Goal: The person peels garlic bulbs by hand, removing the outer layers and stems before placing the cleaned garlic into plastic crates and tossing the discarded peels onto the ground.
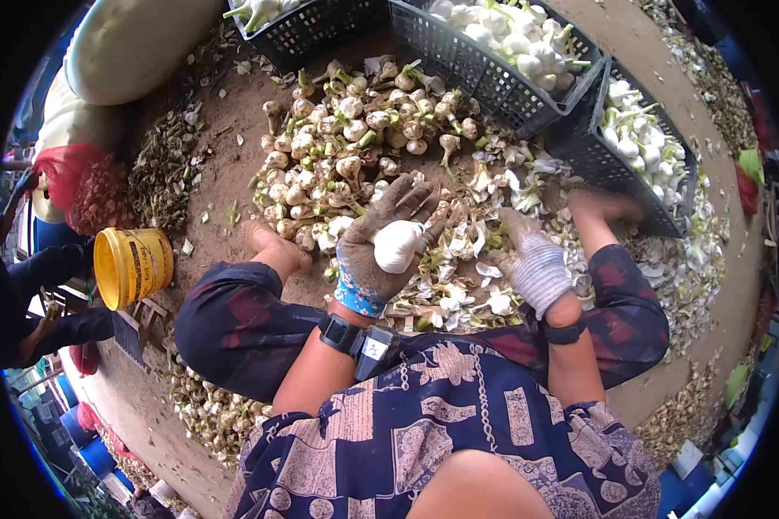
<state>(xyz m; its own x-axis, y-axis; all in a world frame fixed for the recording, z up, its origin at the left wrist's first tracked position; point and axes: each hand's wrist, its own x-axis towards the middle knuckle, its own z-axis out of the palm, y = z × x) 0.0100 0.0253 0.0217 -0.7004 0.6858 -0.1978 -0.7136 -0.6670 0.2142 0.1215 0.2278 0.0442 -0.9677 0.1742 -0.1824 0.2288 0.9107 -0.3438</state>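
A clean white garlic bulb (397, 246) rests in the upturned palm of my left hand (388, 233), which wears a dirty glove with a blue floral cuff. To the right, my right hand (535, 264), in a grey-white knit glove, hangs over loose garlic skins (485, 238); its fingertips are smeared and I cannot make out whether they hold anything. Beyond my left hand lies a heap of unpeeled garlic bulbs (355, 130) with short stems, spread on the brown ground between my bent legs.
Black crates of white garlic stand at the top (312, 30), top right (485, 65) and right (619, 164). At the left are a yellow bucket (134, 266), a red mesh sack (82, 186) and another person's legs (56, 259). A large pale rounded object (134, 43) leans at the upper left.
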